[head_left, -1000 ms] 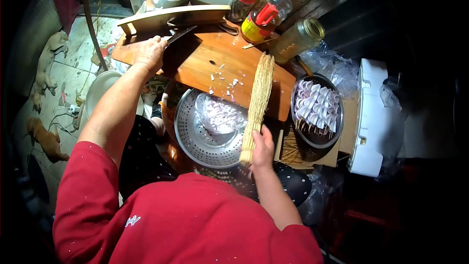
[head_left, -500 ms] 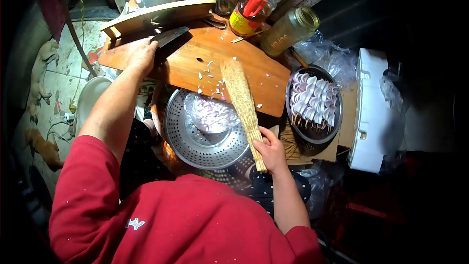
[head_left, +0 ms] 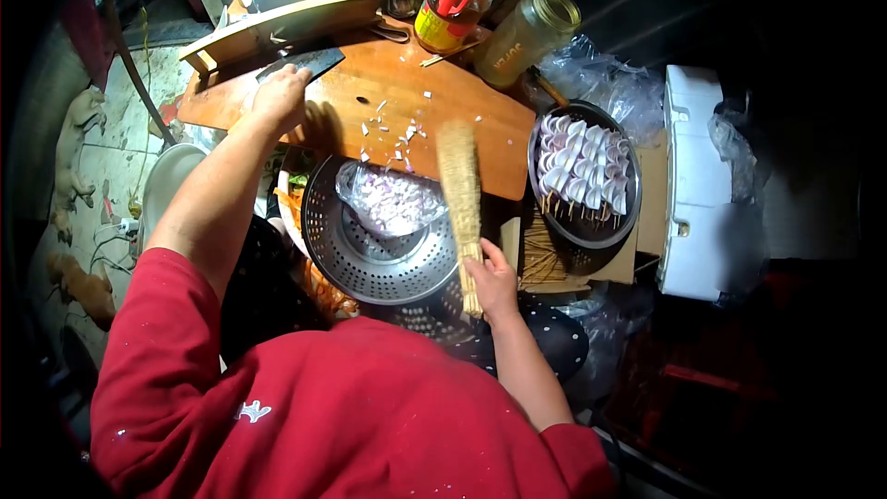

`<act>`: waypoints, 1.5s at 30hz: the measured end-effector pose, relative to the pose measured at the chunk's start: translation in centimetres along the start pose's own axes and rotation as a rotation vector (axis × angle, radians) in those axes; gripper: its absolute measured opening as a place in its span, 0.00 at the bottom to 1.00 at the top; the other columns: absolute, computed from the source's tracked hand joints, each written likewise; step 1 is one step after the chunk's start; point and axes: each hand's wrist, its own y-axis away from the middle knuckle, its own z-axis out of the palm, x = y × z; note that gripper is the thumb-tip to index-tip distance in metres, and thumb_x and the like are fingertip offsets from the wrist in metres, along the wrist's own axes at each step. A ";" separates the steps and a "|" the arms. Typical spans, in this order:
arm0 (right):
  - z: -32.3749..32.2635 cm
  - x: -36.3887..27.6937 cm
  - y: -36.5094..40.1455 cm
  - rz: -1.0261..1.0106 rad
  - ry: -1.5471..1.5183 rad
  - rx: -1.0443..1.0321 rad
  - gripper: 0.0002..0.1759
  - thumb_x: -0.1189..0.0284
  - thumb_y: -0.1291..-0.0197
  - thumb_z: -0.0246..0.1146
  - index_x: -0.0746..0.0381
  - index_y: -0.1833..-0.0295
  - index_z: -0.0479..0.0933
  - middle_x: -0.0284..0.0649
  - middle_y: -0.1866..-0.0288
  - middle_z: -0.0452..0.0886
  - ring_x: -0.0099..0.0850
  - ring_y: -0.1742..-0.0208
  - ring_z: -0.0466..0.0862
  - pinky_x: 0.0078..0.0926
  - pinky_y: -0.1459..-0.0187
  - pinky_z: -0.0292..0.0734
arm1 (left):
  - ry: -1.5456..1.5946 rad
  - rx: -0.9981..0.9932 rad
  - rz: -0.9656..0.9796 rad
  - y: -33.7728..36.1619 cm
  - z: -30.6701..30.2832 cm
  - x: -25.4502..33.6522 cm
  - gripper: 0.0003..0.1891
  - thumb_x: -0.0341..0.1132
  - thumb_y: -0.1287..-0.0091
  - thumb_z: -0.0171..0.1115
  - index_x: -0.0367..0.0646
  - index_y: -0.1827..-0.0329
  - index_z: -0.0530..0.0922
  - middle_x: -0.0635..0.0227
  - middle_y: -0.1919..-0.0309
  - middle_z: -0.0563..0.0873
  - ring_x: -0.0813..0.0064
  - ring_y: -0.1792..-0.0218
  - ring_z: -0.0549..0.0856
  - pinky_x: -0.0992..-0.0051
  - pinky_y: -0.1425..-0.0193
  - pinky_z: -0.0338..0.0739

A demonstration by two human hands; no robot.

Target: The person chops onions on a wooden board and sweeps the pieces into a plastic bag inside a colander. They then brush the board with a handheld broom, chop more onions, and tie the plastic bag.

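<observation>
My right hand [head_left: 492,285] grips the bound handle of a straw hand brush [head_left: 459,171]. Its bristle end, blurred by motion, is over the near edge of the wooden cutting board [head_left: 480,120]. Chopped onion bits [head_left: 407,137] are scattered on the board beside it. My left hand [head_left: 283,98] is over the far left of the board, by a dark knife blade [head_left: 319,64]; its fingers look loosely spread, their tips partly hidden. Below the board edge, a bag of diced onion [head_left: 393,201] sits in a perforated metal colander [head_left: 370,282].
A metal bowl [head_left: 596,233] with skewered onion pieces [head_left: 582,166] stands to the right, near a white foam box [head_left: 693,185]. Behind the board are an oil bottle [head_left: 453,14], a glass jar [head_left: 527,42] and a wooden rack [head_left: 286,26]. Bundled skewers [head_left: 540,254] lie beside the colander.
The brush has swung more upright, and its bristle end has moved toward the near board edge. My left hand has moved rightward along the knife. The camera view has shifted slightly.
</observation>
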 end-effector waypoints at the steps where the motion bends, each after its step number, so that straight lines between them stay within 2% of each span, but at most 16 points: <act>1: 0.0 0.1 0.8 -0.010 0.023 -0.044 0.34 0.77 0.36 0.66 0.70 0.27 0.63 0.44 0.45 0.82 0.25 0.51 0.83 0.22 0.50 0.78 | 0.044 -0.023 0.015 0.1 -0.6 1.1 0.19 0.23 0.41 0.56 0.42 0.45 0.77 0.51 0.48 0.80 0.49 0.44 0.81 0.58 0.42 0.78; 4: 0.0 0.4 2.5 -0.053 0.035 -0.086 0.33 0.77 0.36 0.66 0.70 0.27 0.63 0.43 0.46 0.81 0.25 0.50 0.82 0.22 0.49 0.78 | 0.202 -0.052 0.127 1.0 -2.0 4.3 0.22 0.26 0.43 0.60 0.45 0.42 0.78 0.53 0.47 0.81 0.50 0.44 0.81 0.59 0.39 0.76; 7: -0.6 1.7 2.3 -0.144 -0.170 0.112 0.32 0.78 0.35 0.64 0.69 0.27 0.62 0.44 0.46 0.81 0.25 0.51 0.82 0.21 0.51 0.79 | 0.295 -0.084 0.301 3.5 -4.5 8.2 0.22 0.30 0.42 0.63 0.45 0.42 0.79 0.54 0.47 0.82 0.51 0.45 0.82 0.59 0.40 0.77; 10: -0.6 1.0 3.0 0.061 -0.110 0.186 0.32 0.77 0.34 0.63 0.69 0.27 0.62 0.44 0.49 0.82 0.25 0.57 0.83 0.20 0.54 0.79 | 0.333 -0.137 0.378 6.8 -6.9 11.4 0.21 0.34 0.41 0.65 0.47 0.43 0.79 0.57 0.49 0.83 0.52 0.47 0.83 0.59 0.41 0.78; 12: 0.1 2.6 3.7 0.015 -0.090 0.117 0.31 0.77 0.34 0.62 0.67 0.27 0.63 0.42 0.51 0.82 0.24 0.58 0.82 0.20 0.55 0.79 | 0.285 -0.150 0.404 9.0 -9.6 12.7 0.20 0.34 0.42 0.65 0.46 0.45 0.80 0.57 0.51 0.84 0.53 0.48 0.84 0.59 0.42 0.78; 17: 1.9 1.6 6.5 -0.009 -0.043 -0.021 0.28 0.81 0.35 0.64 0.67 0.30 0.67 0.39 0.54 0.83 0.24 0.56 0.82 0.20 0.54 0.78 | 0.527 0.039 0.307 12.2 -12.2 12.4 0.17 0.35 0.42 0.69 0.46 0.49 0.82 0.59 0.56 0.85 0.62 0.60 0.87 0.64 0.54 0.82; 20: 0.8 1.9 4.3 -0.127 -0.103 0.030 0.29 0.81 0.35 0.63 0.70 0.29 0.64 0.42 0.51 0.82 0.25 0.54 0.83 0.21 0.53 0.78 | 0.529 -0.018 0.243 11.5 -9.6 10.2 0.16 0.34 0.42 0.68 0.46 0.50 0.82 0.58 0.56 0.85 0.60 0.58 0.87 0.63 0.53 0.82; 21: 0.0 2.0 2.6 -0.196 -0.045 0.066 0.30 0.78 0.34 0.62 0.67 0.28 0.64 0.40 0.55 0.83 0.22 0.63 0.82 0.18 0.65 0.78 | 0.443 -0.001 0.270 10.7 -6.1 8.5 0.18 0.34 0.43 0.68 0.46 0.49 0.82 0.58 0.56 0.85 0.59 0.54 0.86 0.62 0.51 0.82; 22: -0.6 1.9 0.5 -0.230 -0.047 0.131 0.30 0.76 0.34 0.63 0.68 0.28 0.64 0.40 0.56 0.83 0.23 0.65 0.82 0.18 0.65 0.78 | 0.452 -0.001 0.261 10.1 -5.9 8.3 0.18 0.34 0.43 0.68 0.46 0.49 0.82 0.58 0.56 0.85 0.59 0.54 0.86 0.62 0.51 0.82; 24: -1.2 -0.3 -2.9 -0.211 -0.032 0.172 0.30 0.74 0.35 0.64 0.68 0.29 0.66 0.41 0.57 0.84 0.26 0.65 0.83 0.21 0.64 0.79 | 0.032 -0.516 0.346 9.1 -5.8 8.6 0.23 0.36 0.45 0.68 0.47 0.43 0.80 0.58 0.51 0.85 0.57 0.49 0.85 0.62 0.46 0.82; 26: -0.6 -3.2 -4.9 -0.135 -0.012 0.205 0.31 0.77 0.38 0.66 0.71 0.30 0.66 0.42 0.58 0.85 0.24 0.64 0.84 0.21 0.62 0.78 | -0.055 -0.672 0.350 8.1 -4.2 9.2 0.31 0.38 0.47 0.69 0.49 0.36 0.76 0.59 0.43 0.82 0.58 0.43 0.83 0.63 0.41 0.80; 30: -0.3 -2.7 -7.1 -0.182 0.297 0.118 0.30 0.75 0.41 0.69 0.69 0.34 0.72 0.37 0.64 0.85 0.21 0.68 0.82 0.20 0.66 0.76 | -0.051 -0.959 0.369 8.8 -1.2 9.0 0.47 0.38 0.49 0.75 0.55 0.22 0.63 0.57 0.22 0.58 0.54 0.30 0.74 0.60 0.31 0.73; 31: -0.1 -2.7 -6.3 -0.191 0.331 0.052 0.29 0.76 0.42 0.69 0.69 0.34 0.72 0.37 0.64 0.85 0.21 0.67 0.83 0.20 0.65 0.77 | -0.010 -0.995 0.376 8.9 -0.7 8.7 0.49 0.39 0.48 0.76 0.55 0.21 0.60 0.57 0.19 0.50 0.53 0.27 0.70 0.60 0.28 0.70; 35: 0.5 -3.6 -1.1 -0.120 0.426 -0.131 0.31 0.79 0.42 0.68 0.67 0.32 0.70 0.39 0.58 0.86 0.21 0.61 0.84 0.19 0.60 0.78 | -0.040 -1.042 0.359 8.9 1.0 7.7 0.50 0.39 0.48 0.78 0.55 0.20 0.58 0.57 0.19 0.50 0.53 0.26 0.67 0.60 0.25 0.67; 41: -1.1 -3.5 -0.4 -0.181 0.212 -0.149 0.30 0.80 0.40 0.67 0.70 0.32 0.69 0.40 0.53 0.85 0.22 0.58 0.84 0.19 0.56 0.79 | -0.046 -1.056 0.375 8.6 0.1 7.1 0.49 0.38 0.49 0.78 0.55 0.22 0.62 0.57 0.21 0.57 0.53 0.29 0.72 0.60 0.29 0.72; 45: 0.7 -6.0 -5.9 -0.234 0.274 -0.025 0.31 0.79 0.41 0.68 0.70 0.31 0.69 0.40 0.58 0.86 0.22 0.62 0.84 0.19 0.60 0.78 | -0.046 -0.911 0.297 8.3 -1.5 7.0 0.41 0.32 0.45 0.69 0.55 0.24 0.67 0.54 0.28 0.67 0.54 0.33 0.77 0.61 0.35 0.76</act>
